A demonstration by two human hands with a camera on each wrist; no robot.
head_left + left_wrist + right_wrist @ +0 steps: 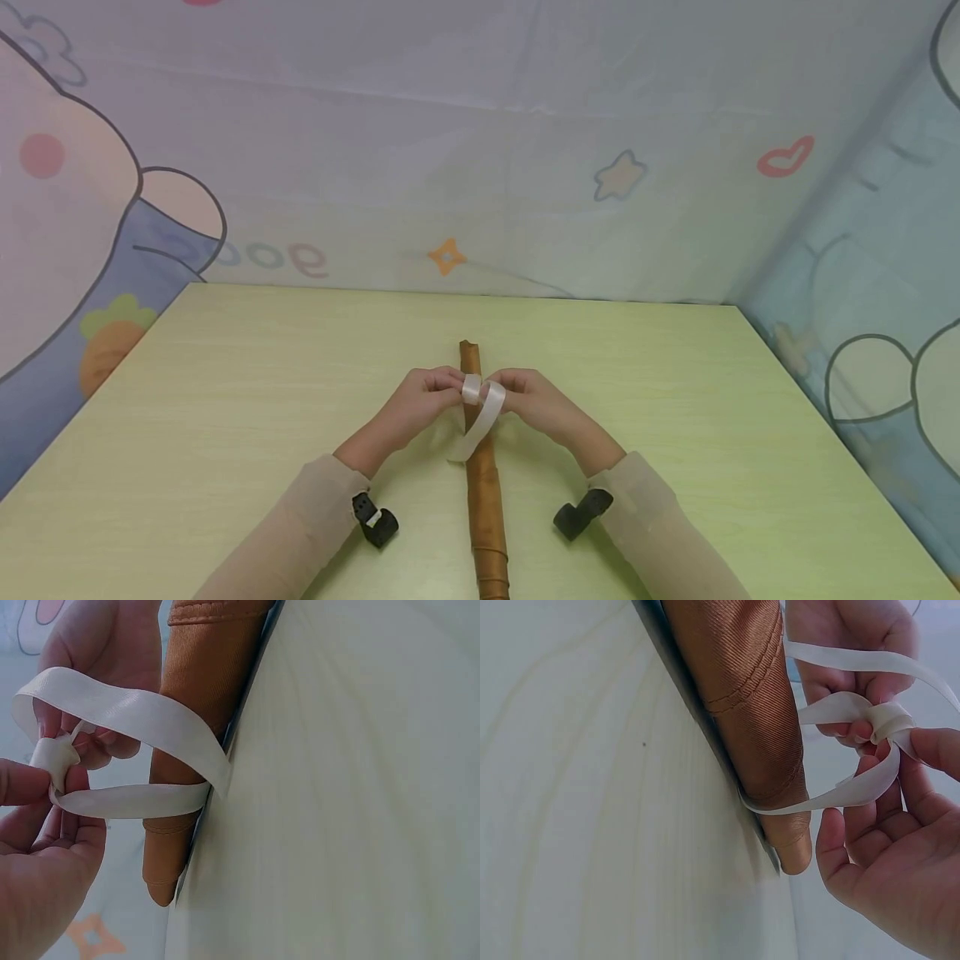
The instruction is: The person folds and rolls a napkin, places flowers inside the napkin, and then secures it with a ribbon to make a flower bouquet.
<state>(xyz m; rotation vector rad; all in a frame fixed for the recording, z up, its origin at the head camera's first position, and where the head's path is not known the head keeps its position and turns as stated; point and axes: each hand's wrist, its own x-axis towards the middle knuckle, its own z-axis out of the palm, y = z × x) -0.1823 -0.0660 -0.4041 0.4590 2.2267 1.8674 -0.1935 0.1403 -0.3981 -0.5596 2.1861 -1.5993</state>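
Note:
A long brown rolled cloth bundle [486,500] with stitched seams lies lengthwise on the table, its narrow end away from me. White satin ribbon [484,423] loops around it near that end. In the left wrist view the ribbon bunches into a knot-like fold [56,761], held off the bundle between both hands. My left hand [422,403] pinches the ribbon from the left. From the right, my right hand [538,405] pinches it with thumb and fingers. A loose ribbon length hangs toward me over the bundle. The right wrist view shows the folded ribbon [889,722] between the fingertips.
The pale wooden table [225,400] spreads to both sides. A printed cloth backdrop [480,167] stands along its far edge and on the sides. Black wrist cameras sit on both sleeves. A dark flat edge [697,712] shows under the bundle.

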